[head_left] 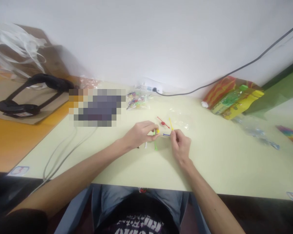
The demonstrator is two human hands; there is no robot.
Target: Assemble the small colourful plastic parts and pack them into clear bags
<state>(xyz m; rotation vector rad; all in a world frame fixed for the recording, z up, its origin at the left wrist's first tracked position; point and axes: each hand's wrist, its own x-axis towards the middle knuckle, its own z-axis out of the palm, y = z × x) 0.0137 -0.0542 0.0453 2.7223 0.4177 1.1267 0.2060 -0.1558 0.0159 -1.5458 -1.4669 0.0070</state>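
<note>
My left hand (142, 134) pinches a small yellow plastic piece (158, 131) between thumb and fingers. In my right hand (181, 144), closed at the fingertips, is a thin yellow plastic stick (170, 123) that points up and away. Between the hands lies a blue stick (166, 134), its right end close to my right fingers. Just beyond sits a red stick with a round middle (163, 123). A green stick (155, 145) and a white stick (146, 145) lie below my left hand, partly hidden by it.
A clear bag of coloured pieces (136, 101) lies near the wall, left of a power socket with a black plug (154, 89). An empty clear wrapper (180, 118) lies beyond my right hand. A blurred-out dark object (100, 107) is left; a green bottle (228, 101) and packets stand right.
</note>
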